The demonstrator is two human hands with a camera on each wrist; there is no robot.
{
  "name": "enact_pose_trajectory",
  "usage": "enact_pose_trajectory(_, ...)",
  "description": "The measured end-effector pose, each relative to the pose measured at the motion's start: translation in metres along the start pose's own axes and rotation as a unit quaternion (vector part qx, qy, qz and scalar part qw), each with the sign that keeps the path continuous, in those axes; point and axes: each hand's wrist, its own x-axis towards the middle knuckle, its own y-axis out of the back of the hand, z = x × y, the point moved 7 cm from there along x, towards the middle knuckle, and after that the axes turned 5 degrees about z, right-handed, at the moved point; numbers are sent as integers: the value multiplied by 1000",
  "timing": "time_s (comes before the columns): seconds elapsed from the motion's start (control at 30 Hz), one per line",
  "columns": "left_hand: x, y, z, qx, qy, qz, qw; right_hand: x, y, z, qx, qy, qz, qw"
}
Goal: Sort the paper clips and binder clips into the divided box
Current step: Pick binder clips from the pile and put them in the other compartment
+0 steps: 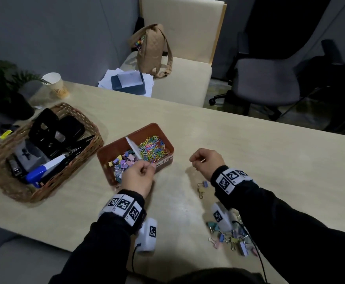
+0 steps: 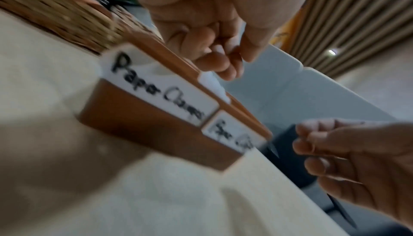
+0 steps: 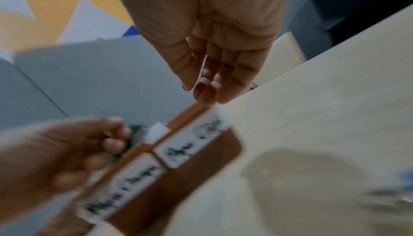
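The brown divided box (image 1: pixel 147 127) stands mid-table, split by a white divider (image 1: pixel 133 147). Pastel binder clips (image 1: pixel 124 160) fill its left part and coloured paper clips (image 1: pixel 153 148) its right part. My left hand (image 1: pixel 150 166) hovers over the box's near wall (image 2: pixel 145 134) with fingers curled; I see nothing between them (image 2: pixel 228 63). My right hand (image 1: pixel 196 160) is a fist to the right of the box, thumb against fingertips (image 3: pixel 198 88), and a thin tan sliver pokes out of it. Loose binder clips (image 1: pixel 233 240) lie by my right forearm, two more (image 1: pixel 202 187) nearer the wrist.
A wicker basket (image 1: pixel 3 181) of office tools sits left of the box. A paper cup (image 1: pixel 55 85) and a plant (image 1: pixel 1 83) stand at the far left. Beyond the table are a cream chair with a tan bag (image 1: pixel 153 50) and papers (image 1: pixel 126 80).
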Motion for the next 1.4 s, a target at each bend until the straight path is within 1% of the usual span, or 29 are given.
enact_pose_trajectory(0.07, -12, -27, 9, 24, -19, -65, 997, 3, 23, 33, -50, -29, 21, 998)
enact_pose_trajectory(0.13, -23, -55, 15, 65, -42, -126, 989, 6, 39, 60, -115, -48, 21, 992)
enact_pose_trajectory(0.2, -32, -77, 21, 107, -67, -161, 979, 7, 48, 80, -215, -38, -13, 976)
enact_pose_trajectory(0.27, -41, -97, 27, 161, -94, -196, 963, 4, 50, 94, -285, -18, -71, 956)
enact_pose_trajectory(0.37, -50, -124, 29, 225, -119, -261, 931, -1, 48, 107, -325, 3, -141, 935)
enact_pose_trajectory(0.47, -54, -148, 28, 261, -133, -311, 904, 0, 42, 109, -352, 44, -165, 920)
enact_pose_trajectory(0.53, -55, -159, 28, 285, -134, -333, 889, 4, 38, 112, -361, 58, -168, 916)
enact_pose_trajectory(0.63, -54, -170, 30, 309, -133, -338, 879, 9, 37, 117, -348, 78, -137, 924)
enact_pose_trajectory(0.73, -50, -178, 29, 315, -128, -329, 881, 12, 36, 123, -337, 85, -129, 929)
enact_pose_trajectory(0.83, -46, -182, 29, 319, -140, -315, 883, 16, 35, 129, -339, 96, -120, 928)
enact_pose_trajectory(0.93, -43, -184, 29, 322, -152, -306, 883, 17, 37, 132, -335, 92, -100, 932)
enact_pose_trajectory(1.0, -41, -186, 31, 325, -157, -298, 883, 17, 37, 133, -335, 91, -100, 933)
enact_pose_trajectory(1.13, -39, -191, 31, 335, -145, -296, 883, 18, 39, 133, -331, 74, -89, 936)
enact_pose_trajectory(1.3, -39, -192, 29, 336, -124, -300, 884, 17, 39, 135, -327, 50, -98, 939)
enact_pose_trajectory(1.4, -39, -190, 30, 333, -136, -298, 884, 17, 39, 133, -309, 45, -102, 945)
